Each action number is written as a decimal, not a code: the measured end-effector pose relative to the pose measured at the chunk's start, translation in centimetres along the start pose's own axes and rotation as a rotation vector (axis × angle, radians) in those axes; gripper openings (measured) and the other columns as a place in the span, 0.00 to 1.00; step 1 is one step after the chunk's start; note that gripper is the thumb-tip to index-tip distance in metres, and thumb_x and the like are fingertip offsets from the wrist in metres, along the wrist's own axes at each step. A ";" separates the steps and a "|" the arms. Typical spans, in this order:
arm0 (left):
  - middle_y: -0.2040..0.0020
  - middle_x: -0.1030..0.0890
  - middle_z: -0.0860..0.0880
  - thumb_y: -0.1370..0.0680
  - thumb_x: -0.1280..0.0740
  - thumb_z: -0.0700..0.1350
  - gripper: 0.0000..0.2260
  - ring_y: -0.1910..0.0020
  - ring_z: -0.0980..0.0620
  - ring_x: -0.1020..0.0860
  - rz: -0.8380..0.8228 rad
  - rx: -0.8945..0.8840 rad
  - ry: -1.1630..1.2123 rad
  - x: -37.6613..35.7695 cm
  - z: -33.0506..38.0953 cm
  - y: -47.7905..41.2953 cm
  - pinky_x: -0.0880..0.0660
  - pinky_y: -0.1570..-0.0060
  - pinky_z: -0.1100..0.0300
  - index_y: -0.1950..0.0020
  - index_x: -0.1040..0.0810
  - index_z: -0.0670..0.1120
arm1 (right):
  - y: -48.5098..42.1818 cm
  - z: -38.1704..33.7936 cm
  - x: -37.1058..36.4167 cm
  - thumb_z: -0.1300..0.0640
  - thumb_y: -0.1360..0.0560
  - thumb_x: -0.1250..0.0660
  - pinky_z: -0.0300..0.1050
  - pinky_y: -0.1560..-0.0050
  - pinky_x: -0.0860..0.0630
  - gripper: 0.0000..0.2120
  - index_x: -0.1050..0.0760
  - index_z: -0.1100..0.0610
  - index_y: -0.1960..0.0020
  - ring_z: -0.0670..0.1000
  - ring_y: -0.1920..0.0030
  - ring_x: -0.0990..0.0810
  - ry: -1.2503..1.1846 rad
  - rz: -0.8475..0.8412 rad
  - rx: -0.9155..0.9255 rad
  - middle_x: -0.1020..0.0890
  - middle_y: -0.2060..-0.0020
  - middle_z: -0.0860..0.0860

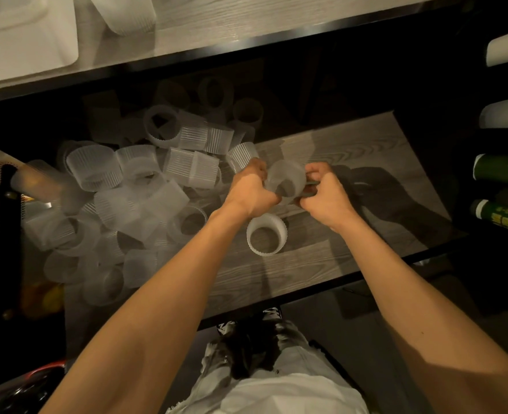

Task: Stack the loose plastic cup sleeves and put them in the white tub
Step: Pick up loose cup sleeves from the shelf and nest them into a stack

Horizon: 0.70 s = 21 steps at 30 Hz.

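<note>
Left hand and right hand each pinch one translucent ribbed plastic cup sleeve, fingers curled on its rim, above the grey wood-grain shelf. A second upright sleeve stands just nearer. Loose sleeve pile lies left. White plastic tub sits far left on the pale counter.

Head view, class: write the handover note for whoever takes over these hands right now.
Left hand and right hand both grip one sleeve above the shelf.
A second sleeve stands upright on the shelf, nearer the person.
The loose pile lies left of it, unstacked.
White tub sits on the counter above, far left; contents unclear.
Left: stack the pile, load the tub.
</note>
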State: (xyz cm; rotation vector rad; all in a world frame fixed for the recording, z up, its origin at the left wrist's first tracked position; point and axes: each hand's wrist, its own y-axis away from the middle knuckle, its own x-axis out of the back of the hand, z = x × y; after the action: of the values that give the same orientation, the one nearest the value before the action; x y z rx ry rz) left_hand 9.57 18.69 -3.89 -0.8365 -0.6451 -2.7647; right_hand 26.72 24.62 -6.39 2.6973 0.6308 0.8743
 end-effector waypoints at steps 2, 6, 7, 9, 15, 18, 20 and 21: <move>0.46 0.20 0.53 0.32 0.20 0.44 0.31 0.46 0.54 0.19 -0.021 -0.078 0.048 1.0 0.2 0.4 0.20 0.43 0.56 0.32 0.27 0.44 | 0.7 -1.3 0.6 0.64 0.33 0.21 0.53 0.36 0.22 0.35 0.32 0.49 0.32 0.48 0.38 0.21 -0.038 0.006 0.061 0.22 0.41 0.44; 0.45 0.18 0.52 0.30 0.20 0.48 0.27 0.47 0.54 0.17 -0.016 -0.214 0.197 4.0 0.4 2.2 0.18 0.44 0.53 0.33 0.23 0.47 | 2.7 -4.5 2.3 0.55 0.33 0.20 0.50 0.39 0.21 0.31 0.28 0.45 0.33 0.44 0.41 0.21 -0.071 -0.026 0.224 0.21 0.41 0.44; 0.45 0.18 0.50 0.29 0.20 0.48 0.25 0.48 0.52 0.16 -0.024 -0.228 0.249 4.7 0.4 2.7 0.18 0.45 0.52 0.35 0.22 0.47 | 3.2 -5.1 2.8 0.51 0.34 0.20 0.51 0.39 0.21 0.31 0.27 0.45 0.35 0.45 0.41 0.21 -0.095 -0.046 0.242 0.20 0.42 0.44; 0.46 0.17 0.46 0.30 0.20 0.51 0.23 0.48 0.48 0.16 -0.059 -0.245 0.298 6.0 0.2 4.0 0.18 0.46 0.49 0.38 0.20 0.48 | 4.2 -6.0 3.6 0.46 0.37 0.20 0.52 0.40 0.20 0.31 0.25 0.46 0.37 0.49 0.42 0.19 -0.134 -0.132 0.244 0.18 0.44 0.46; 0.48 0.16 0.40 0.31 0.18 0.46 0.20 0.49 0.41 0.17 -0.159 -0.196 0.284 6.6 -1.8 6.1 0.19 0.46 0.43 0.43 0.19 0.44 | 5.8 -5.8 3.3 0.56 0.34 0.18 0.57 0.44 0.17 0.27 0.27 0.53 0.40 0.56 0.46 0.16 -0.035 -0.390 0.128 0.19 0.43 0.53; 0.49 0.16 0.44 0.34 0.17 0.51 0.23 0.51 0.44 0.16 -0.187 -0.182 0.228 6.1 -3.0 6.5 0.18 0.48 0.42 0.44 0.19 0.49 | 6.3 -5.4 2.5 0.55 0.34 0.17 0.55 0.45 0.17 0.28 0.28 0.51 0.41 0.53 0.47 0.17 0.079 -0.390 0.127 0.20 0.44 0.51; 0.48 0.16 0.47 0.37 0.16 0.53 0.25 0.52 0.47 0.15 -0.192 -0.171 0.188 5.8 -3.6 6.6 0.18 0.49 0.43 0.44 0.20 0.50 | 6.4 -5.2 1.9 0.53 0.35 0.17 0.53 0.44 0.18 0.29 0.29 0.49 0.41 0.49 0.47 0.18 0.168 -0.367 0.142 0.20 0.45 0.48; 0.48 0.16 0.48 0.37 0.16 0.53 0.26 0.52 0.48 0.15 -0.185 -0.167 0.174 5.6 -3.9 6.7 0.17 0.49 0.44 0.44 0.20 0.51 | 6.4 -5.0 1.5 0.52 0.36 0.17 0.52 0.43 0.18 0.29 0.29 0.47 0.41 0.47 0.47 0.18 0.196 -0.349 0.148 0.20 0.46 0.46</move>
State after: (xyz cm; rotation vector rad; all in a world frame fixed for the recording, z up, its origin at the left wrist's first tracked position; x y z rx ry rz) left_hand 5.05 10.69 -1.32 -0.5811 -0.4882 -3.0495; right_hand 26.93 20.12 0.59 2.5248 1.2094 1.0342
